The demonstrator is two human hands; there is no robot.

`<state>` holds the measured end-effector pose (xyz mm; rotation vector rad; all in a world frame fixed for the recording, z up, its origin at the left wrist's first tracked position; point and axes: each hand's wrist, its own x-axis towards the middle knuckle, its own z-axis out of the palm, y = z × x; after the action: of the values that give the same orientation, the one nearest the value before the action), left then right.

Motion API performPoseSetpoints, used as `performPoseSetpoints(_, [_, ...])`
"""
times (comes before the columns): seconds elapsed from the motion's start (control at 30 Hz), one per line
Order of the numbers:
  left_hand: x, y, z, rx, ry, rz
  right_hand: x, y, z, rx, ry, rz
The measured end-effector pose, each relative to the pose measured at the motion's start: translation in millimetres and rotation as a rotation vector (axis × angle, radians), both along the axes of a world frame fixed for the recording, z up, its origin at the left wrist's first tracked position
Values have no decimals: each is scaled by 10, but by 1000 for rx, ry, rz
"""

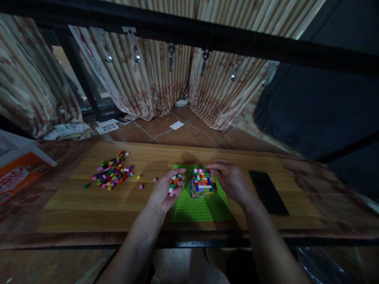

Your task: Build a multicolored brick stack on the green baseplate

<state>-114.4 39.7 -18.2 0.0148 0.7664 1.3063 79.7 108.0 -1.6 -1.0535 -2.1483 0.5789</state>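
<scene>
My left hand [167,189] is cupped palm up, its fingers curled round several small toy bricks [174,182] in green, white, orange and pink. To its right stands a multicoloured brick block [203,183], built up in layers on a green studded baseplate [198,211]. My right hand [229,177] is closed in a pinch at the far right corner of the block's top. Its fingertips are at the block's edge, and whatever they hold is too small and hidden to make out.
A pile of loose bricks [114,171] lies on the left of the wooden board [142,213], with a few strays towards my left hand. A black flat slab [269,193] lies on the right. An orange-labelled plastic box [23,169] stands far left. Several metal hooks hang before the curtains [166,83].
</scene>
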Motion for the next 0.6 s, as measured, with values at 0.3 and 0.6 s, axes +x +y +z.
performPoseSetpoints(0.3, [-5,-1,-8,8,12,1,29,16,-28,-35,-15,-5])
performPoseSetpoints(0.6, [6,11,-12,0,36,-11,48,42,-16,-36,-27,18])
